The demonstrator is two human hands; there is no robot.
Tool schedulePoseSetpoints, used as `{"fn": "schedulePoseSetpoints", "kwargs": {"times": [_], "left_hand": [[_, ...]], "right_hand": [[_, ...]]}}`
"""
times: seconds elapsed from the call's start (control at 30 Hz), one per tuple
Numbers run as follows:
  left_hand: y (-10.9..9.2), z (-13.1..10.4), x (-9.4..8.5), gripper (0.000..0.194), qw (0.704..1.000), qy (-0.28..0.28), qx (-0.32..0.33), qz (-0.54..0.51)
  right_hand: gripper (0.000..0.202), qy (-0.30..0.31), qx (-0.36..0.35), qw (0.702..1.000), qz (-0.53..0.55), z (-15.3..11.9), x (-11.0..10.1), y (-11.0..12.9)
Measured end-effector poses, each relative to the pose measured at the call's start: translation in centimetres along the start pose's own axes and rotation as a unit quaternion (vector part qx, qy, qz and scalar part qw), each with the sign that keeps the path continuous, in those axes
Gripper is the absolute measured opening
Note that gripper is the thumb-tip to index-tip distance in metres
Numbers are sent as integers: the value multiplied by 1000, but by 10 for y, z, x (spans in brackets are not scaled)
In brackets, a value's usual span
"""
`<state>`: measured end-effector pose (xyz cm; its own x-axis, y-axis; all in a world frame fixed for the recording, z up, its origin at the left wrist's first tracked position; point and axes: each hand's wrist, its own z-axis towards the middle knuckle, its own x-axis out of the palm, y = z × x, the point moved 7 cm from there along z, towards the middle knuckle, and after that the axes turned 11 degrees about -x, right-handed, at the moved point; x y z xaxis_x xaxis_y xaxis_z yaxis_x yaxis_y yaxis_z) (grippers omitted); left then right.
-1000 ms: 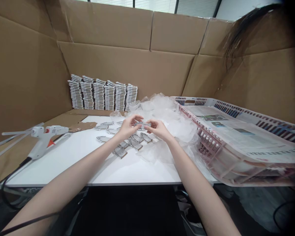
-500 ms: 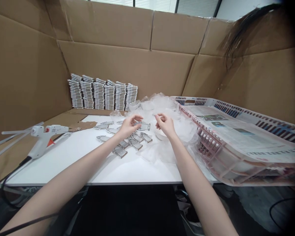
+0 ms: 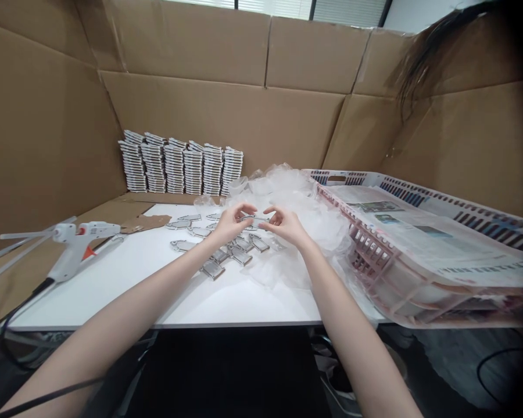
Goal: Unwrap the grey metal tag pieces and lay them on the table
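Note:
Between my two hands is a flat grey metal piece with a pale face, tipped nearly edge-on. My left hand pinches its left end between thumb and fingers. At its right end, my right hand is closed with thumb and fingertips on the piece. Several like pieces with one tapered end lie scattered on the white table below and left of my hands. Crumpled clear plastic bags are heaped behind and right of my right hand.
Tall stacks of similar pieces stand against the cardboard wall. A white hot glue gun with a cord is at the left. A pink and white plastic basket holding newspaper takes up the right side.
My right hand has moved left and taken the free end of the piece. The piece has turned from showing its face to nearly edge-on.

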<state>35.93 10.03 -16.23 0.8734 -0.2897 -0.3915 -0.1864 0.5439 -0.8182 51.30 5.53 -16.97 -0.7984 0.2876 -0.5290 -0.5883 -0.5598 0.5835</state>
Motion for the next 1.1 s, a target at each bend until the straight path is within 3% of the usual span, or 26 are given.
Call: {"fn": "schedulePoseSetpoints", "kwargs": {"times": [0.33,0.57,0.77,1.1], "left_hand": [[3,1,-4,27,1000,-14,-5,-5],[3,-1,-7,27,1000,-14,-3,-13],[3,-1,-8,27,1000,-20,-3,-21],[0,-3,-9,25,999,-35,-9,-39]], "right_hand": [[33,-3,22,995,101,1,1,-4],[23,-34,-51,997,56,4,-8,5],[17,-5,-107,994,5,3,-5,14],[9,-21,-84,996,-38,3,-5,9]]}}
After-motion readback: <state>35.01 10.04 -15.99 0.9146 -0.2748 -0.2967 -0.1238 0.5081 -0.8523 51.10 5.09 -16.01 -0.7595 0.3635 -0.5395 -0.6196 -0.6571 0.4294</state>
